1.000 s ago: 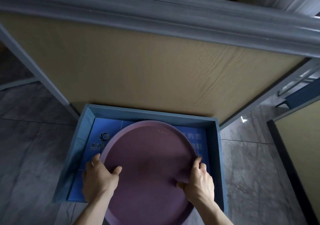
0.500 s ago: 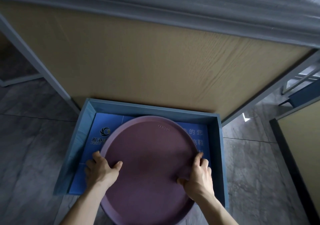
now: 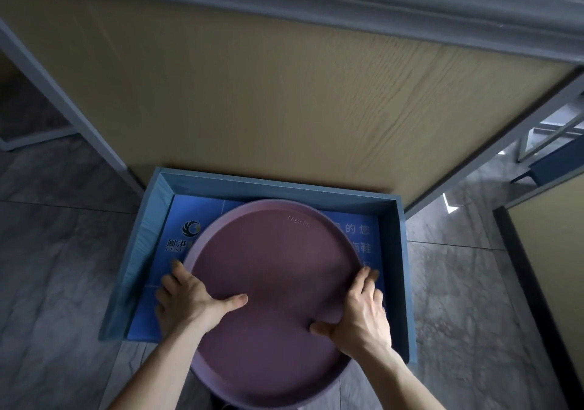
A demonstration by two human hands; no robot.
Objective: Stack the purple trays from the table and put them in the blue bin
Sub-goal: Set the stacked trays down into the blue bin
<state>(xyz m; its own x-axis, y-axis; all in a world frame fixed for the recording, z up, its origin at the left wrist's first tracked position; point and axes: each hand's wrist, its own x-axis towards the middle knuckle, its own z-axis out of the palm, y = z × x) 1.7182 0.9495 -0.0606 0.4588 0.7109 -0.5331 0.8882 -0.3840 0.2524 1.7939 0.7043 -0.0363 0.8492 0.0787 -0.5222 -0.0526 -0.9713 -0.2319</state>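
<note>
A large round purple tray [image 3: 271, 270] hangs over the blue bin [image 3: 398, 267], which sits on the floor. The tray's far half is above the bin's printed blue bottom; its near edge sticks out past the bin's front. My left hand [image 3: 186, 299] grips the left rim, thumb on the tray's inner face. My right hand [image 3: 357, 315] grips the right rim the same way. Whether more trays are stacked beneath the top one is hidden.
A wood-faced table side [image 3: 284, 103] with a grey edge rises right behind the bin. Grey metal legs [image 3: 72, 103] slant down at left and right. Grey tiled floor [image 3: 53, 267] surrounds the bin. Another wood panel [image 3: 556, 251] stands at the right.
The tray has moved forward and slightly lower over the bin, with both hands keeping their grip on its rim. My view has shifted closer.
</note>
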